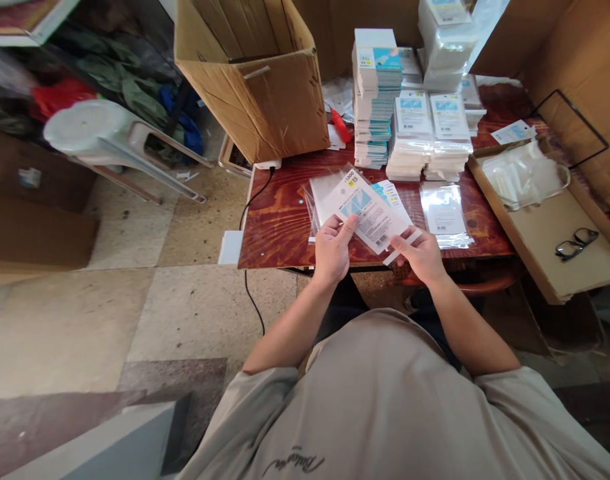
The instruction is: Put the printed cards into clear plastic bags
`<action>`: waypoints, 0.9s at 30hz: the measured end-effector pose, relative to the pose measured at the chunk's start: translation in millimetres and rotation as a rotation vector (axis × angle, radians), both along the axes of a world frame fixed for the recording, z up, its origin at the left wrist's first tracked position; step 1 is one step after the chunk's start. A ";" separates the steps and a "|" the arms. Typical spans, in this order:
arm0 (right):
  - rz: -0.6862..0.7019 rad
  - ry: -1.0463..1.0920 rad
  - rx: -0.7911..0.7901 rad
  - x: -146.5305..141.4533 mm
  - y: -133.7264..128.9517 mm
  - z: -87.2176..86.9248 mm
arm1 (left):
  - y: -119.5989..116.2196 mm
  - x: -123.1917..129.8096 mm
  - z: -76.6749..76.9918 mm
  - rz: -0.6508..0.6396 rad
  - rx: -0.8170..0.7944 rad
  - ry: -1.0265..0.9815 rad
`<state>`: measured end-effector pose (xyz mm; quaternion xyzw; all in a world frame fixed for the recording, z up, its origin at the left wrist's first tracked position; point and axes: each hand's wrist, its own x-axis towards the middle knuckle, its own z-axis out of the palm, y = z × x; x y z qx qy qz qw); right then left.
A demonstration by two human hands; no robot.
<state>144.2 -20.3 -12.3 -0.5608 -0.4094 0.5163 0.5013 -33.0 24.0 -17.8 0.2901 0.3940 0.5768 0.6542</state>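
Note:
A white and blue printed card [372,217] in a clear plastic sleeve is tilted between my hands, above the front of the table. My left hand [333,252] pinches its lower left edge, thumb on top. At the lower right end, my right hand [419,253] pinches a narrow whitish strip [402,247], which looks like the sleeve's adhesive liner. Beneath the card at left lie clear plastic sleeves [322,193]. Several loose printed cards [391,193] are fanned out behind it. To the right rests a pile of sleeved cards [442,210].
Tall card stacks [377,100] and sleeved stacks [412,133] stand at the back of the red-brown table [275,227]. A large cardboard box [285,100] is at the back left. On the right, a shallow carton [575,280] holds eyeglasses [576,244] and a white plastic bag [522,175].

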 end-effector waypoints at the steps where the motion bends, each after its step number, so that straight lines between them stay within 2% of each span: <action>1: 0.036 0.006 -0.006 0.8 -1.5 -0.3 | -0.1 -0.3 -2.1 -0.008 0.007 0.010; 7: 0.011 -0.041 -0.017 3.1 -5.4 5.9 | -4.3 8.3 -9.5 -0.190 0.045 0.072; 10: -0.074 -0.074 0.041 23.8 2.0 6.5 | 0.6 12.4 -9.9 -0.331 0.050 0.247; 12: -0.259 -0.193 0.077 51.9 10.2 0.3 | 11.8 7.4 -12.5 -0.267 0.075 0.516; 14: -0.447 -0.383 0.101 85.4 18.3 -11.8 | 28.5 -5.5 -17.9 -0.030 0.100 0.868; 16: -0.540 -0.666 0.038 113.9 23.8 -27.0 | 47.2 -23.5 -24.8 0.155 0.073 1.184; 17: -0.561 -0.838 -0.014 123.3 25.1 -34.2 | 55.9 -32.9 -28.3 0.181 0.018 1.297; 19: -0.596 -1.130 -0.053 129.3 24.7 -44.3 | 70.3 -49.7 -34.3 0.146 -0.077 1.414; 21: -0.605 -1.281 0.049 120.2 21.7 -45.7 | 80.1 -62.3 -38.7 0.043 -0.128 1.416; 22: -0.555 -1.296 0.147 111.7 19.8 -42.8 | 83.5 -67.0 -40.2 -0.003 -0.134 1.394; 23: -0.443 -1.282 0.254 101.9 18.1 -38.0 | 86.1 -71.0 -41.4 -0.035 -0.134 1.371; 25: -0.058 -1.215 0.455 81.6 15.8 -25.1 | 89.4 -77.0 -42.2 -0.059 -0.116 1.350; 27: 0.346 -1.189 0.571 64.3 15.7 -12.4 | 90.8 -81.6 -41.0 -0.062 -0.081 1.361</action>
